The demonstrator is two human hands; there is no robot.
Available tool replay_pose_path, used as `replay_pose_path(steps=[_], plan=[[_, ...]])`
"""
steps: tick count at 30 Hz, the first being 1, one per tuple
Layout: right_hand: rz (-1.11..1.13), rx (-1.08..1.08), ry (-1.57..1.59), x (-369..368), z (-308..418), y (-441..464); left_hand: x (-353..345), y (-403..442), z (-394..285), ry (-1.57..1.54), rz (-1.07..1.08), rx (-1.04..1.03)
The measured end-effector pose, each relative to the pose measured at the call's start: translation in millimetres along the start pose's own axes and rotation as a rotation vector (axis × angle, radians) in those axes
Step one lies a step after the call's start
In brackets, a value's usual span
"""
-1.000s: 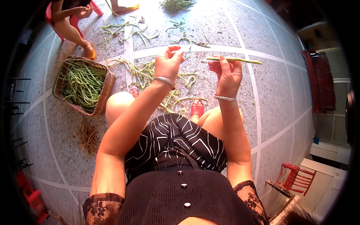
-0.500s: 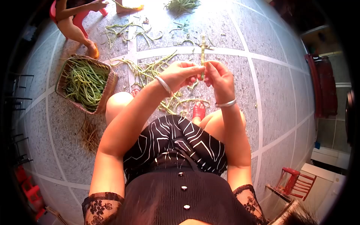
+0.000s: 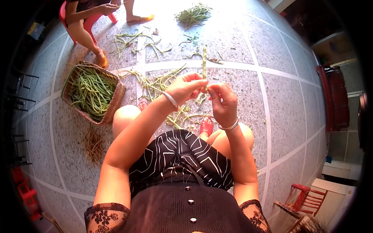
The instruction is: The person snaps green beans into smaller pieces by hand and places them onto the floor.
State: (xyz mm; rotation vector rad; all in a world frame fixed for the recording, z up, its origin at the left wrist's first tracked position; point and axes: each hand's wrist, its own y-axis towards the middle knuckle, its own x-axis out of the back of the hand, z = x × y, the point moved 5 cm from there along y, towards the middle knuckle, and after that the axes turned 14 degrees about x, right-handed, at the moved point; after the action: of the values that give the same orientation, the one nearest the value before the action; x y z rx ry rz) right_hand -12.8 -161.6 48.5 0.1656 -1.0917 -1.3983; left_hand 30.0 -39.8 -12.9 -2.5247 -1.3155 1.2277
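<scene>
A pale green long bean [image 3: 204, 64] stands upright between my hands, its far end pointing away from me. My left hand [image 3: 184, 88] pinches it near its lower end, between thumb and fingers. My right hand [image 3: 224, 101] is closed at the bean's near tip, thumb and forefinger pressed together there. Its other fingers are curled and partly hidden. Below and beyond my hands, loose beans and trimmed pieces [image 3: 161, 82] lie scattered on the speckled floor.
A woven basket [image 3: 120, 93] full of long beans stands left of my knee, beside brown stalks [image 3: 93, 145]. More beans [image 3: 193, 15] lie in a far pile. Another person sits on a red stool [image 3: 88, 29] at the upper left. A red wooden chair [image 3: 307, 199] is at lower right.
The view has shifted a little, so the floor appears lower. My right hand has drawn back toward me, down the bean. The bean is still in my left hand, slightly further left.
</scene>
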Motion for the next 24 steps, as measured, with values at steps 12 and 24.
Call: replay_pose_path(steps=[12, 24], plan=[[-0.735, -0.559, 0.262, 63.2, -55.3, -12.4, -16.4, -21.9, 4.4, 0.318, 0.135, 0.125], [-0.365, -0.423, 0.492, 35.5, -31.7, 7.2, -22.3, -27.7, 19.7, 0.581, 0.189, 0.210]])
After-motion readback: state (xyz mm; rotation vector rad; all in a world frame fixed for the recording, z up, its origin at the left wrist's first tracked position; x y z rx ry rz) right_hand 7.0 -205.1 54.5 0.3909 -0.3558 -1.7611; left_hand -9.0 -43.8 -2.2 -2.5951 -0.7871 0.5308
